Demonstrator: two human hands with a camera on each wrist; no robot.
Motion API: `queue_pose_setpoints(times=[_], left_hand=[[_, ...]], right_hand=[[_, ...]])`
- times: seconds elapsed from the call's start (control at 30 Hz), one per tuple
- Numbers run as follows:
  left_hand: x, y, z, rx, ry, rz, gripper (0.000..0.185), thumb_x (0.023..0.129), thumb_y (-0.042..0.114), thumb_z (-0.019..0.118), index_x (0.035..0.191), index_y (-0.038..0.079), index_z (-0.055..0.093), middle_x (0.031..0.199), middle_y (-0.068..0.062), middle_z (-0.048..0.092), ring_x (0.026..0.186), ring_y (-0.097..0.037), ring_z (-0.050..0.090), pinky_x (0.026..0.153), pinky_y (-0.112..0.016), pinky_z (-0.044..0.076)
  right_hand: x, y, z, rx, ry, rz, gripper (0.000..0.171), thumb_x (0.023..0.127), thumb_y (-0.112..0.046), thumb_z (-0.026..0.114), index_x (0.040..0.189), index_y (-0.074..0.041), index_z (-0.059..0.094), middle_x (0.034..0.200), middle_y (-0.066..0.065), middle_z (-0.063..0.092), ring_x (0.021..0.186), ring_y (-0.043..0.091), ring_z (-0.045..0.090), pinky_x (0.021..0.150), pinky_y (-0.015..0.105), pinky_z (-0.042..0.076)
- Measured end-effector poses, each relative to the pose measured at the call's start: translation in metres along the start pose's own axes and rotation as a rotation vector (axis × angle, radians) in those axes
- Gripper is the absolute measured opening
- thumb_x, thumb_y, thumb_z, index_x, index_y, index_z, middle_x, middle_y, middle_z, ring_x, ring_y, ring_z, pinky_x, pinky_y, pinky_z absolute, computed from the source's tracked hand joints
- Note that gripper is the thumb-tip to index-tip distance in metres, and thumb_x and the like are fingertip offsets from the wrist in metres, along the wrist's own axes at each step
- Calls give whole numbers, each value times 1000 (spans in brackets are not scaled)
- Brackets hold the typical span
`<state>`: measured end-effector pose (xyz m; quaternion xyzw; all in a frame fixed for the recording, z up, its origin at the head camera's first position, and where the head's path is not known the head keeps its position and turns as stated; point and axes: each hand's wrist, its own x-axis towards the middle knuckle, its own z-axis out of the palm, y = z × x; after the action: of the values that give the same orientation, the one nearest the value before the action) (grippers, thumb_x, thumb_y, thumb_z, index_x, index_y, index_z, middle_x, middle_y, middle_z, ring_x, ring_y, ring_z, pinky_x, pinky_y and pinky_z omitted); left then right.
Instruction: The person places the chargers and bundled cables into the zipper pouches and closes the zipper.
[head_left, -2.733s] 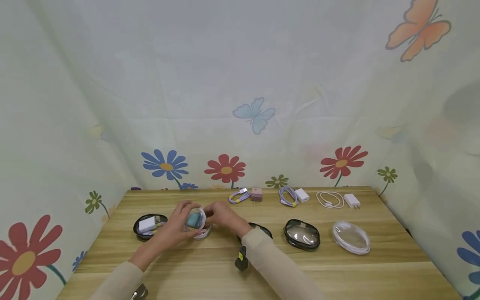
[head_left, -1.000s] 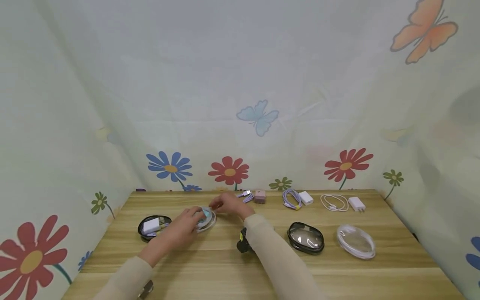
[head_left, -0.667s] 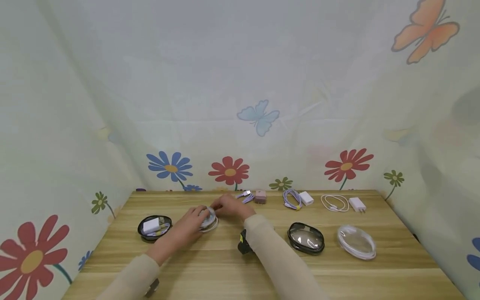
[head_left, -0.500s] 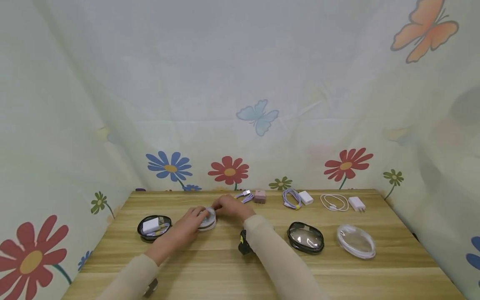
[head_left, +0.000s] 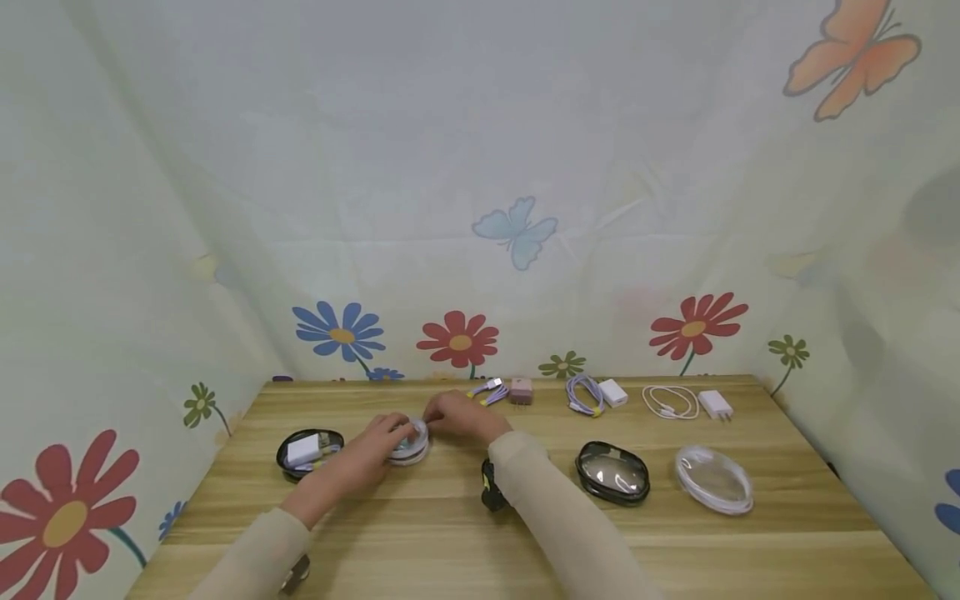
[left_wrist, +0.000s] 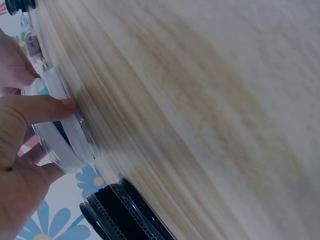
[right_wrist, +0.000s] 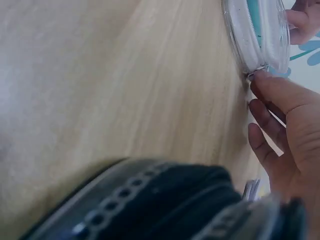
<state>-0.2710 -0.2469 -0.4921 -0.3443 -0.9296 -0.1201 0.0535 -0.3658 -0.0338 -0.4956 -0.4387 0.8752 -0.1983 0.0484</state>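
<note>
A small clear zip case with white trim (head_left: 414, 451) sits on the table at centre-left, something teal showing through it. My left hand (head_left: 369, 452) holds it from the left; in the left wrist view the thumb lies across its zipped side (left_wrist: 79, 134) and the other fingers are behind. At the case's right end is my right hand (head_left: 463, 417). In the right wrist view its thumb and forefinger pinch the zipper pull (right_wrist: 251, 76), with the other fingers loosely bent. The zip's teeth look parted, and teal shows between the two white edges.
Left of the hands lies a black case (head_left: 281, 457) with a white charger and cable in it. A black case (head_left: 612, 472) and a white one (head_left: 714, 479) lie right. Cables with a pink charger (head_left: 521, 392) and white chargers (head_left: 612, 393) line the back.
The case was tilted up in the left hand with the teal thing plainly showing; now it is down on the table. My right hand has shifted to its right end. Little differs over the last half second.
</note>
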Motion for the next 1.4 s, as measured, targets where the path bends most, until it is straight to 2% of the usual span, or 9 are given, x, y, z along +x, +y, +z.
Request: queue_pose_setpoints(times=[0.1,0.2,0.4,0.5,0.77,0.93,1.07,1.17,1.4], left_hand=[[-1,-1,0,-8,-7,1,54,78,-17,74,117,17,56,130,-6,51,121,-29,51,94,-45,51],[-2,-2,0,-18,-3,-4,49,80,-14,76,112,17,56,130,-5,52,120,-29,52,92,-44,51],[-8,-6,-1,-34,1,-15,43,83,-8,79,105,18,52,131,-5,53,122,-28,51,94,-44,51],[-8,-6,0,-38,12,-8,43,82,-6,80,105,17,52,129,-5,54,122,-29,52,95,-44,50],[-10,-7,1,-25,39,6,49,78,-3,85,113,14,54,125,-5,55,120,-30,55,96,-47,50],[-11,-8,1,-20,29,-4,54,79,-2,85,122,13,57,129,-7,56,123,-31,55,99,-48,50],[-13,-7,0,-59,16,-31,60,81,-2,83,135,10,58,137,-11,56,129,-34,53,104,-51,47],[-14,-4,-2,-80,-1,-57,61,83,-1,81,139,10,58,141,-13,55,131,-36,52,105,-52,46],[-17,0,-8,-55,-11,-82,60,84,0,81,139,9,58,141,-15,55,131,-37,53,104,-53,47]], right_hand=[[1,-2,0,-30,-15,0,13,101,-17,65,103,-11,76,98,-3,71,88,6,61,83,19,48],[4,-6,-1,-52,-67,-5,15,103,-19,60,100,-11,72,93,-3,65,80,7,54,76,20,45],[7,-12,-3,-77,-158,-72,17,107,-16,52,100,-10,66,91,-2,60,80,9,51,74,21,42],[5,-13,-2,-90,-132,-86,16,107,-16,51,102,-11,65,92,-2,63,81,9,53,76,21,44],[-2,-17,-4,-100,14,-97,14,104,-18,59,105,-15,73,102,-1,74,89,4,62,86,18,49],[-4,-19,-4,-44,48,-66,13,102,-15,63,103,-12,76,101,1,75,92,11,67,86,19,50],[-5,-14,1,24,93,-21,12,100,-14,65,100,-12,77,98,-1,75,92,12,67,86,20,51],[-7,-10,5,70,123,1,12,100,-13,65,100,-12,77,99,-1,76,94,13,68,90,21,51],[-11,-8,3,114,125,-38,13,100,-12,64,104,-10,76,116,5,73,110,16,67,100,25,48]])
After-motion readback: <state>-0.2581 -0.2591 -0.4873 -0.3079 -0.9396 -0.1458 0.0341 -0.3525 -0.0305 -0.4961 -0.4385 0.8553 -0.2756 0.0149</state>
